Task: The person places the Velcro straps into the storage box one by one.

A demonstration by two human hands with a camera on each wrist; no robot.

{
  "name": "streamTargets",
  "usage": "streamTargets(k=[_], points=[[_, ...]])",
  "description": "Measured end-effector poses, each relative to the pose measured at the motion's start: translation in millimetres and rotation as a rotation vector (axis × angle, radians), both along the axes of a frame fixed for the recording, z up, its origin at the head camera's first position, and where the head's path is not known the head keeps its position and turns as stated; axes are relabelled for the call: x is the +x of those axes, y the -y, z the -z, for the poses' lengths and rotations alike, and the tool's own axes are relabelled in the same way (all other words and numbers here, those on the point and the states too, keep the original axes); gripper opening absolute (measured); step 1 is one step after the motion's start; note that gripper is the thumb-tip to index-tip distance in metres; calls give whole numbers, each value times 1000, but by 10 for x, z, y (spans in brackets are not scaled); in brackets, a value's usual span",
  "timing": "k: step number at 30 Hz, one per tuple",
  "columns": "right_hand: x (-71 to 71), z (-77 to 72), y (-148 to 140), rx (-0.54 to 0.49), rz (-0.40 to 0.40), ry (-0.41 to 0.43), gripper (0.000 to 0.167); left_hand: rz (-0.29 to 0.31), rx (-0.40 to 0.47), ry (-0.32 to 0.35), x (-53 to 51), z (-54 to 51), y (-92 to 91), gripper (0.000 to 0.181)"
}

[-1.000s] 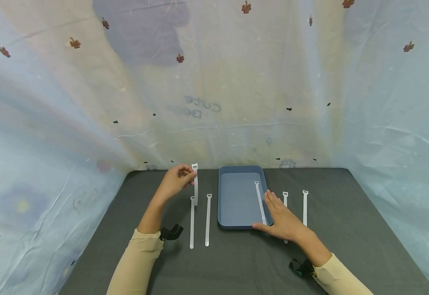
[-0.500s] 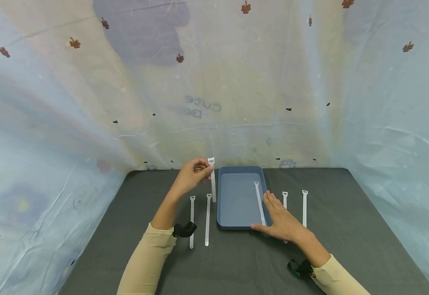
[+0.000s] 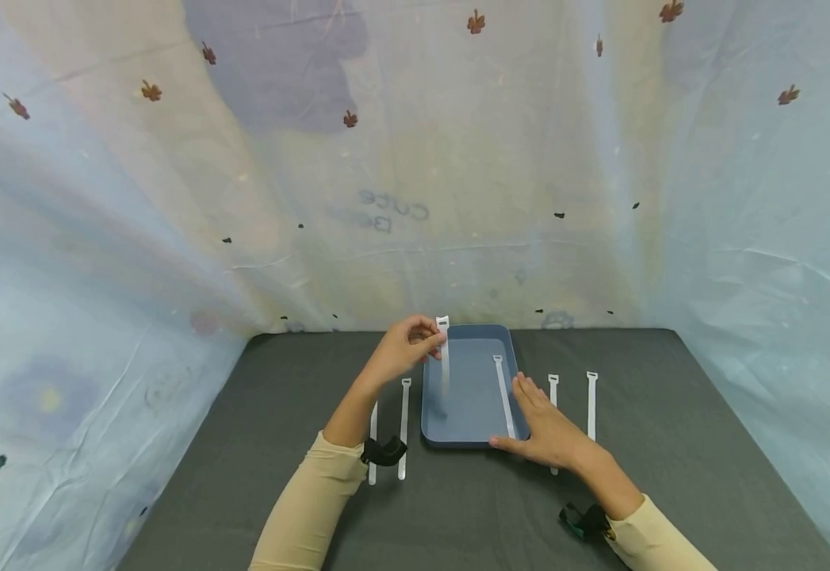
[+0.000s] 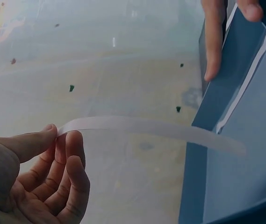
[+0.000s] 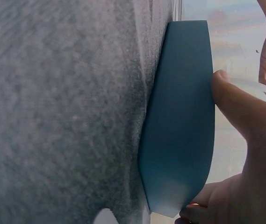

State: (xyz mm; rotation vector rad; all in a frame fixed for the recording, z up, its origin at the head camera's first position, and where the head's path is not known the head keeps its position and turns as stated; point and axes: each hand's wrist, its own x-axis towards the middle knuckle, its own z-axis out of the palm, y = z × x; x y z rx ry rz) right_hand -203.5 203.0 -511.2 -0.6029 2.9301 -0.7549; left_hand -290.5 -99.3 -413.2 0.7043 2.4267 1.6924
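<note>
My left hand (image 3: pixel 406 349) pinches a white cable strap (image 3: pixel 445 357) near its slotted head, between thumb and forefinger. The strap hangs over the left part of a blue-grey tray (image 3: pixel 457 442). In the left wrist view the strap (image 4: pixel 137 125) bows out from the fingertips, and its far end lies over the tray interior. Another strap (image 3: pixel 502 392) lies inside the tray along the right. My right hand (image 3: pixel 546 428) rests on the tray's near right corner with fingers extended. The right wrist view shows the thumb on the rim above the tray's side wall (image 5: pixel 179 116).
Left of the tray lie two more straps, one (image 3: pixel 404 420) whole in view and one (image 3: pixel 373 460) partly behind the left forearm. On the right are two others, a strap (image 3: pixel 553 388) partly covered by the right hand and an outer strap (image 3: pixel 591 404). Dark cloth (image 3: pixel 457 515) covers the table.
My left hand has carried its strap rightward, from above the straps on the left to over the tray. The right hand stays at the tray's corner.
</note>
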Motion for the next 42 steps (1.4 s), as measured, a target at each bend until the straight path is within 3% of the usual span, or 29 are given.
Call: streamTargets(k=[17,26,31,35,42], points=[[9,14,-16,-10,7,26,126,112,5,89,50,180,-351,24],[19,-10,-8,1,6,19,125,147,-4,102,-11,277,-423,24],[14,-4,-1,4,7,27,125,124,-21,116,-104,353,-439,23],[11,7,11,5,5,28,125,72,-23,120,-166,409,-441,24],[-4,13,-2,16,3,12,123,-49,-9,53,-348,471,-500,21]])
